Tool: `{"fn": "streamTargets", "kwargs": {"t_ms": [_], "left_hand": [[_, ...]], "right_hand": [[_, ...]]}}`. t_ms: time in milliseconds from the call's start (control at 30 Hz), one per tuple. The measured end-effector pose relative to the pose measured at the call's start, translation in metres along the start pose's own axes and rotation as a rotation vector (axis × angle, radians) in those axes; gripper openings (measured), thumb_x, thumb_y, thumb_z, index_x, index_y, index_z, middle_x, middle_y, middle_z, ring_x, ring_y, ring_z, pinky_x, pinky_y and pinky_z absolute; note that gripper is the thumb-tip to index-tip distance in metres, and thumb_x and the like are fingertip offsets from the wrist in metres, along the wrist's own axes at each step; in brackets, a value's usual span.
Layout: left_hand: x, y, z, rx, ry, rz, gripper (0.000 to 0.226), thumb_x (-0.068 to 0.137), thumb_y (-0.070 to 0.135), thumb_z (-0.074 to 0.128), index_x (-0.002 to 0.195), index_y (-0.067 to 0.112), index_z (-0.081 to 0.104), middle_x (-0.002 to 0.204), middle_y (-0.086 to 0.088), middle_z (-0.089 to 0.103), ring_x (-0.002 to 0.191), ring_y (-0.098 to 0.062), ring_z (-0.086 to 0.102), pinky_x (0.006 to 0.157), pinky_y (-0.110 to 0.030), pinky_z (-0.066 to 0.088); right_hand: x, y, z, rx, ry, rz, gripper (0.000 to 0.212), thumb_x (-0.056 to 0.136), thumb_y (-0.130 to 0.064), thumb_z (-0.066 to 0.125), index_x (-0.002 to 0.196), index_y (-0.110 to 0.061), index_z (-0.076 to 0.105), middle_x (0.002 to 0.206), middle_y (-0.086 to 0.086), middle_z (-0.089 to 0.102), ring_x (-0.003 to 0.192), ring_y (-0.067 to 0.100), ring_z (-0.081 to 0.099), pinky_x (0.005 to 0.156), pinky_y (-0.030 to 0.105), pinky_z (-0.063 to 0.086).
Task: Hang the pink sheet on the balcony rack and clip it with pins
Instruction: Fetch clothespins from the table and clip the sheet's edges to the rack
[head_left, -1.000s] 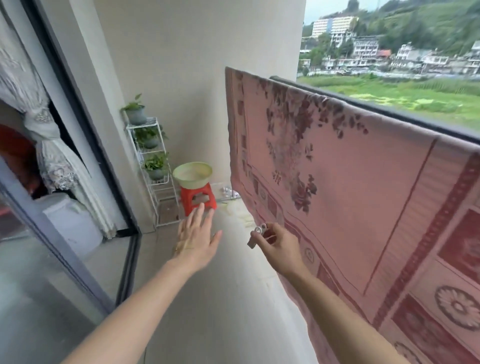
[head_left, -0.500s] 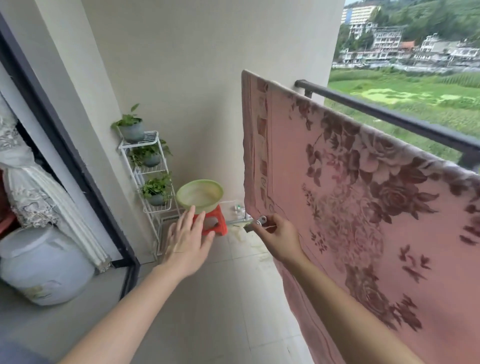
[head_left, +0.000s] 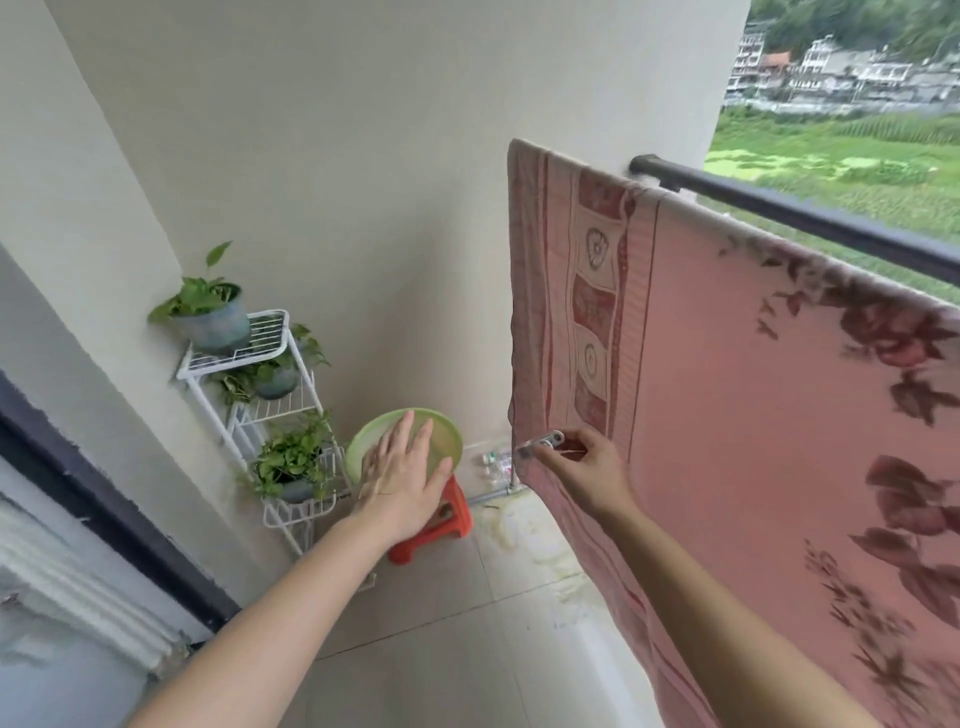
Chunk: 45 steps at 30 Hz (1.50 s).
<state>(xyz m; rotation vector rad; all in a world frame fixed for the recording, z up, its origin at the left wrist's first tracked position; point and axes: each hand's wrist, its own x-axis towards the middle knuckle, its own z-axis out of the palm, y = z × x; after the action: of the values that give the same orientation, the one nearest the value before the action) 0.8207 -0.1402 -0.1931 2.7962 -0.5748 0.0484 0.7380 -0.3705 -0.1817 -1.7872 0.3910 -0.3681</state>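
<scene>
Pink cloth sheet (head_left: 727, 389): maroon roses, striped medallion border. Round plastic basin (head_left: 447, 435): pale green. Plastic stool (head_left: 453, 525): red. Wire plant rack (head_left: 270, 332): white.

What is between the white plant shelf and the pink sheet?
In the head view: a green basin on a red stool, small bottles on the floor, and the open left hand in front of the basin.

Both bare arms are stretched forward from the lower edge of view. The left grip (head_left: 402, 480) is held flat, palm down, with fingers straight and slightly spread. The right grip (head_left: 587, 470) is curled, and a pin (head_left: 543, 445) is pinched at its fingertips.
</scene>
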Motion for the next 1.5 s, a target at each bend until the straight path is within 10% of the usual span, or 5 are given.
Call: {"fn": "streamTargets", "kwargs": {"t_ms": [600, 967, 1300, 1500], "left_hand": [[0.344, -0.030, 0.041, -0.047, -0.071, -0.106, 0.066, 0.099, 0.051, 0.034, 0.154, 0.021, 0.015, 0.163, -0.004, -0.001, 0.149, -0.025, 0.004, 0.117, -0.046, 0.010], [0.505, -0.082, 0.087, -0.129, -0.172, -0.107, 0.067, 0.098, 0.051, 0.035, 0.154, 0.021, 0.014, 0.163, -0.005, 0.003, 0.149, -0.025, 0.006, 0.117, -0.047, 0.013], [0.657, -0.112, 0.145, -0.224, -0.427, 0.149, 0.081, 0.094, 0.046, 0.052, 0.155, 0.017, 0.006, 0.163, -0.002, 0.004, 0.149, -0.020, 0.005, 0.119, -0.043, 0.017], [0.699, -0.098, 0.186, -0.430, -0.534, 0.285, 0.064, 0.089, 0.047, 0.060, 0.141, 0.017, 0.037, 0.142, -0.003, 0.044, 0.132, -0.018, 0.040, 0.106, -0.033, 0.034]], "right_hand": [[0.372, 0.035, 0.073, 0.016, -0.040, -0.021, 0.010, 0.086, -0.037, 0.075, 0.079, -0.029, 0.076, 0.060, 0.004, 0.064, 0.058, 0.015, 0.053, 0.062, 0.033, 0.048], [0.484, 0.058, 0.111, -0.105, -0.058, -0.055, 0.031, 0.089, -0.027, 0.073, 0.072, -0.053, 0.072, 0.061, -0.028, 0.065, 0.054, 0.007, 0.046, 0.053, 0.015, 0.039], [0.556, 0.093, 0.155, -0.200, 0.118, 0.213, 0.008, 0.085, -0.029, 0.078, 0.092, -0.025, 0.078, 0.079, -0.012, 0.074, 0.075, -0.001, 0.066, 0.072, 0.014, 0.049], [0.556, 0.110, 0.167, -0.244, 0.287, 0.347, 0.007, 0.083, -0.031, 0.079, 0.084, -0.035, 0.073, 0.075, -0.017, 0.071, 0.071, -0.010, 0.063, 0.064, 0.006, 0.045]]}}
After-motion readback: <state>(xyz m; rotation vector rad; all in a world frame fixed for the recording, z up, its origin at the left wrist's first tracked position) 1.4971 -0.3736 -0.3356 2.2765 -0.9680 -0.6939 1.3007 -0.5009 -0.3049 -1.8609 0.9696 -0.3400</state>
